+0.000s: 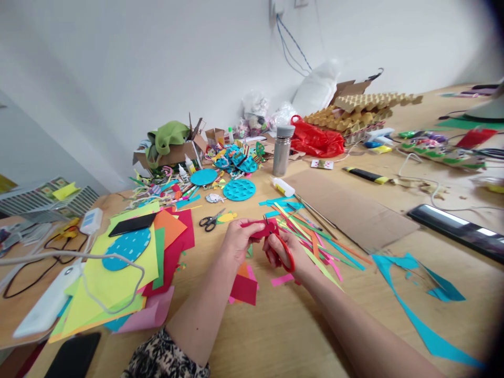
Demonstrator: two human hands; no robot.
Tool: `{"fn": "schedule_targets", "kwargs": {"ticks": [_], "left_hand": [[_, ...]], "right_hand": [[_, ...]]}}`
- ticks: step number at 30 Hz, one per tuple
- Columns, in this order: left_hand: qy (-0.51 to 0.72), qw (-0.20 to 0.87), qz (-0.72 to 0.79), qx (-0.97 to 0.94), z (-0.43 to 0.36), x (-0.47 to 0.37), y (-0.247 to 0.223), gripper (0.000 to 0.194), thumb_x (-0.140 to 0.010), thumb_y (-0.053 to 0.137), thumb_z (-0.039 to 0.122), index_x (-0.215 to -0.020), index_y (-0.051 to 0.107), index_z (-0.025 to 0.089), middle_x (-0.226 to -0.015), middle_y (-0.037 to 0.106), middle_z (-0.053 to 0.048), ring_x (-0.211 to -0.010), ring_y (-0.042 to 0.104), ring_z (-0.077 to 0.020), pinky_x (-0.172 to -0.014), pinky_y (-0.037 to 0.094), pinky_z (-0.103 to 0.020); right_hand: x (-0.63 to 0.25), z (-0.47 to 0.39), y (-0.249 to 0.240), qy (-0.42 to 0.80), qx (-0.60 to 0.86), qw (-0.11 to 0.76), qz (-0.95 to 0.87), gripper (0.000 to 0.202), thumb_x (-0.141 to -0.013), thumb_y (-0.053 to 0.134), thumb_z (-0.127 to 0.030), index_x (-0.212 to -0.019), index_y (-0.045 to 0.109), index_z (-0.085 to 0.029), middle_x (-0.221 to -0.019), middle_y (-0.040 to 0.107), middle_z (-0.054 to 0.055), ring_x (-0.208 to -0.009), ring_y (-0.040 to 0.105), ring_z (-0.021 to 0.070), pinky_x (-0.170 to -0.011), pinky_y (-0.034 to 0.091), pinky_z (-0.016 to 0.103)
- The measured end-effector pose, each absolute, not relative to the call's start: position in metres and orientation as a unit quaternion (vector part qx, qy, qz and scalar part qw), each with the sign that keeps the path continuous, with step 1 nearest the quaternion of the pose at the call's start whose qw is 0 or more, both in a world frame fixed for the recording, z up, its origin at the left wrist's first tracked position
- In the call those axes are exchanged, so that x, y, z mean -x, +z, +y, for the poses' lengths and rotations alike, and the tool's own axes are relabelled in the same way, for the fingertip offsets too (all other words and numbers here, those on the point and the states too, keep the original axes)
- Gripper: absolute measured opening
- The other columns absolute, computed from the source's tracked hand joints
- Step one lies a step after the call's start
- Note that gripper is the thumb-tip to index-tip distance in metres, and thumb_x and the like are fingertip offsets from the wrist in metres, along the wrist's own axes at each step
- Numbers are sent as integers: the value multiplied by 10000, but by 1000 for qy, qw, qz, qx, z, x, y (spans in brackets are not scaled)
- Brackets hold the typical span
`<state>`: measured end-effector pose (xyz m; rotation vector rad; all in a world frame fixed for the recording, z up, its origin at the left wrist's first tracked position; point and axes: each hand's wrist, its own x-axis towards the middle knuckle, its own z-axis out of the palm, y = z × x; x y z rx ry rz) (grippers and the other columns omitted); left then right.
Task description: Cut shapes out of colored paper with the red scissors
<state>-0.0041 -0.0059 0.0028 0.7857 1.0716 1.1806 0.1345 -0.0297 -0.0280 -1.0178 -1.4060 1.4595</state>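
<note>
My left hand [238,240] pinches a small piece of dark red paper [269,228] above the middle of the table. My right hand [289,251] grips scissors with red handles [290,261], fingers in the loops. The blades meet the red paper, and part of them is hidden by it. Beneath my hands lie a red paper square [244,290] and pink and orange scraps. Right of my right hand, many thin coloured paper strips [315,236] are spread out. A second pair of scissors with black handles [208,223] rests to the left.
Coloured paper sheets [118,294] with a black phone [133,224] on top lie at left. A flat cardboard piece [346,210] and blue paper offcuts [417,320] are at right. Farther back stand a steel bottle [282,152], a red plastic bag [317,139] and egg trays [350,118].
</note>
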Motion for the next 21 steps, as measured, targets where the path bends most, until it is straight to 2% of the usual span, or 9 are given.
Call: {"fn": "schedule_targets", "kwargs": {"ticks": [6, 12, 21], "left_hand": [[525, 666, 433, -305, -7, 3, 2, 240, -526, 807, 235, -688, 676, 117, -641, 671, -43, -555, 572, -129, -548, 411, -261], [497, 707, 414, -287, -10, 0, 1, 280, -553, 810, 256, -760, 721, 90, -632, 662, -41, -519, 534, -109, -534, 378, -262], [501, 694, 414, -309, -10, 0, -2, 261, -543, 828, 234, -731, 717, 91, -632, 657, -38, -526, 528, -106, -546, 369, -271]], "right_hand": [[-134, -30, -25, 580, 411, 426, -559, 552, -814, 536, -712, -650, 545, -185, -423, 504, -28, -363, 426, 98, -392, 301, 220], [-134, -27, -30, 574, 392, 444, -565, 495, -827, 561, -669, -688, 536, -195, -437, 483, -47, -358, 418, 95, -380, 310, 216], [-133, -28, -29, 574, 393, 445, -563, 584, -781, 548, -773, -680, 532, -198, -459, 477, -28, -375, 417, 104, -379, 316, 232]]}}
